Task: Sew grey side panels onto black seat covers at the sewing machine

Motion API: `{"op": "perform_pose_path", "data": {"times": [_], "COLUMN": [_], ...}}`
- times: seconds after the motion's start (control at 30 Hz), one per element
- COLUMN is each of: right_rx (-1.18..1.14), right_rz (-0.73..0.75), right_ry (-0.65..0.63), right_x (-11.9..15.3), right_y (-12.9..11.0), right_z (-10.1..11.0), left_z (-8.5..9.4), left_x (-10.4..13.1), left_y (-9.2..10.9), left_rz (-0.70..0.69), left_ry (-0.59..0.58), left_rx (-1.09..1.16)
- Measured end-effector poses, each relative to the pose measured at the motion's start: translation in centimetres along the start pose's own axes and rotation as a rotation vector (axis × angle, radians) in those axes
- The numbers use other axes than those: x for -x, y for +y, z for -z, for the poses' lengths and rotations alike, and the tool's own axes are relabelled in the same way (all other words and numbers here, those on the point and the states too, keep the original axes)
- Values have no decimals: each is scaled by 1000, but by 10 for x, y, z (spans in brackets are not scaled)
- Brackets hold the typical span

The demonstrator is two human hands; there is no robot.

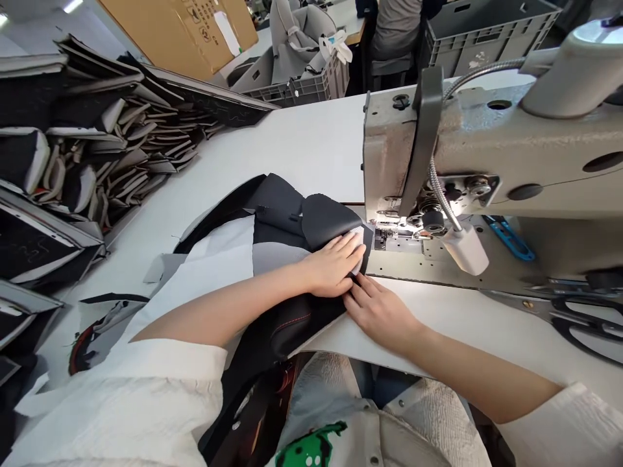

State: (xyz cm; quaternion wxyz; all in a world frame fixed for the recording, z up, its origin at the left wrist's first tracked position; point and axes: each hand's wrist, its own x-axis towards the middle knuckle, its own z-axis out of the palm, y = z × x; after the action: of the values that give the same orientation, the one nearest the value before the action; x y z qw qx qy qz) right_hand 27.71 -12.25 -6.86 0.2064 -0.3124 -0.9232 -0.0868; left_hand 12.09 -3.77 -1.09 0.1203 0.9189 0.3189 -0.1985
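Note:
A black padded cover with grey and white lining lies on the white table, its right edge beside the needle area of a sewing machine. My left hand lies on the cover with its fingers stretched out, over a small white piece near that edge. Just to the right and nearer to me, my right hand touches the cover's lower right edge, its fingertips close to my left hand. Those fingers are pressed together at the edge, and part of the cover seems to lie under them. Red stitching shows on the cover's front part.
Stacks of dark pieces stand at the left. Blue thread snips lie under the machine arm, and black scissors at the right. A lamp head hangs near the needle. Grey crates, a cardboard box and a seated person are behind.

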Motion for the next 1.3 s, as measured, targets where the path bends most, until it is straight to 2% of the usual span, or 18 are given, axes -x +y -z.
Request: {"op": "perform_pose_path", "data": {"times": [0.17, 0.33, 0.5, 0.73, 1.3], "right_rx": [-29, -49, -108, -139, -134], "right_rz": [29, 8, -34, -45, -59], "right_ry": [-1, -28, -37, -18, -57], "right_x": [15, 28, 26, 26, 29], "right_y": [0, 2, 2, 3, 9], "right_z": [7, 13, 14, 13, 15], "left_z": [5, 7, 3, 6, 7], "left_x": [-2, -8, -11, -13, -24], "left_y": [12, 11, 14, 18, 18], "left_rz": [-109, -26, -16, 40, 41], "left_ry": [11, 15, 103, 93, 111], "left_rx": [43, 160, 69, 12, 49]}}
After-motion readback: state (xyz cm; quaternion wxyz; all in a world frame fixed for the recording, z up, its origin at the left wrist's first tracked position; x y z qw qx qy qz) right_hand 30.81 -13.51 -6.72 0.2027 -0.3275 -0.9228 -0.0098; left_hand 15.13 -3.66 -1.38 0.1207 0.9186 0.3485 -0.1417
